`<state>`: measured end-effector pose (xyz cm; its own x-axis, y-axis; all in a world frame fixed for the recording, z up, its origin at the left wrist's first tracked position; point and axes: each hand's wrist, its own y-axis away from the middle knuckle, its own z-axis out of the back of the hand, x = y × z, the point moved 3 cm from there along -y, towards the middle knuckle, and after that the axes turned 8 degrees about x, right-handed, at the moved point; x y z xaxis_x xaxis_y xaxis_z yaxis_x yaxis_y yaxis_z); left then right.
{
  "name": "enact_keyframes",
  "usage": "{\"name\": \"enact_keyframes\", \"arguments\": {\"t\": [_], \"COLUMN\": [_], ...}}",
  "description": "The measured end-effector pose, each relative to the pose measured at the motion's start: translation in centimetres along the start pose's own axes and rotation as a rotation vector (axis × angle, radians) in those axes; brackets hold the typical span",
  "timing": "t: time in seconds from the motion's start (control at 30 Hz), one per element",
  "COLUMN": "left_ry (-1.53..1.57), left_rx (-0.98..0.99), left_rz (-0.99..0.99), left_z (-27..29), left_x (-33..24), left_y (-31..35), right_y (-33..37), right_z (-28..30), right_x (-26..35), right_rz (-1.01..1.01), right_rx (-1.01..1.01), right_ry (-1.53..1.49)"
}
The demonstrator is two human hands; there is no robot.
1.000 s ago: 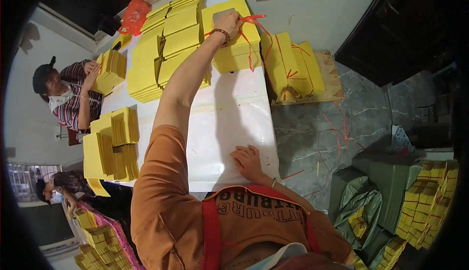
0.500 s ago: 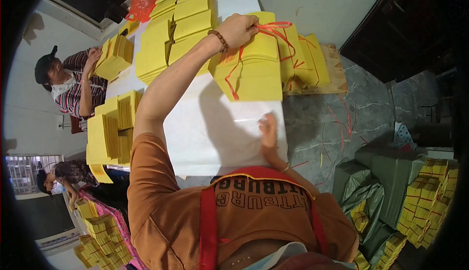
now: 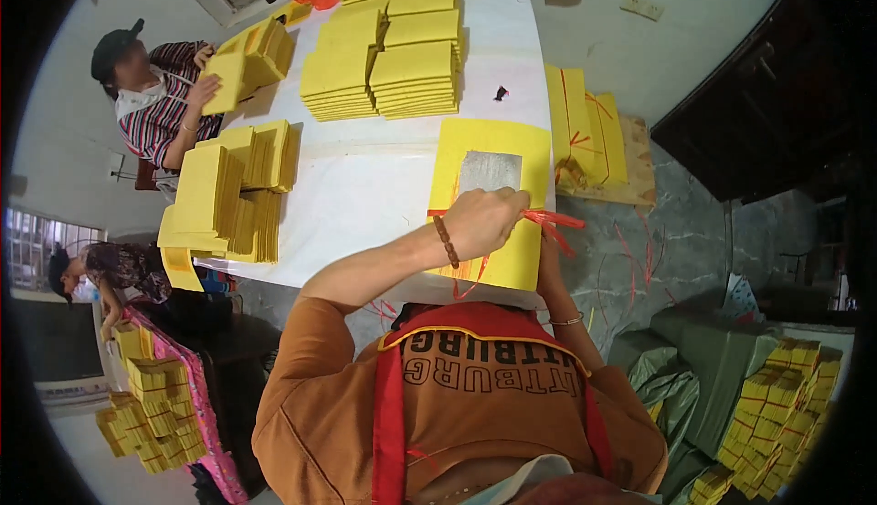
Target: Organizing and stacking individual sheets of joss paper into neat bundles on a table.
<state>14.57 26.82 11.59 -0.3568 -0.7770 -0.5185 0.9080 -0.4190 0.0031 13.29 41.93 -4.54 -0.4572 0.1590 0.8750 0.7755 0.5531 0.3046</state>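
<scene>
A bundle of yellow paper sheets (image 3: 498, 144) lies at the near right corner of the white table, with a silver-grey square (image 3: 491, 173) on its top face. Red plastic string (image 3: 553, 222) goes across the bundle, its loose ends sticking out past the right edge. My left hand (image 3: 491, 222), with a beaded bracelet at the wrist, is closed in a pinch on the string over the bundle. Against the bundle's right side is my right hand (image 3: 550, 268); its fingers are mostly hidden by the paper and string.
Stacks of yellow paper (image 3: 416, 71) stand on the white table (image 3: 365, 167), with more at its left (image 3: 215, 199). Tied bundles rest on a wooden board (image 3: 635, 163) at right. Across the table a person (image 3: 164, 94) handles yellow paper; another person (image 3: 123, 272) bends at far left.
My left hand has brought the yellow bundle toward me, to the table's near edge. My right hand has moved from the table front to the bundle's right side. The view has shifted.
</scene>
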Motion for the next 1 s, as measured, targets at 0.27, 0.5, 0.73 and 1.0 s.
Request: {"name": "enact_keyframes", "arguments": {"t": [0.27,0.5,0.73,1.0], "left_ry": [0.422,0.728,0.021,-0.204], "left_rx": [-0.314,-0.126,-0.271,-0.455], "left_rz": [-0.192,0.024,-0.343,-0.472], "left_z": [0.7,0.6,0.0,0.8], "left_x": [1.1,2.9,1.8,1.4], "left_y": [3.0,3.7,4.4,4.5], "right_y": [1.4,0.7,0.2,-0.2], "right_z": [-2.8,-4.8,-6.3,-5.3], "right_x": [6.0,8.6,10.8,9.9], "right_rz": [0.649,0.763,0.205,0.212], "right_rx": [-0.118,0.011,0.044,0.034], "right_ry": [0.609,1.223,0.274,0.216]}}
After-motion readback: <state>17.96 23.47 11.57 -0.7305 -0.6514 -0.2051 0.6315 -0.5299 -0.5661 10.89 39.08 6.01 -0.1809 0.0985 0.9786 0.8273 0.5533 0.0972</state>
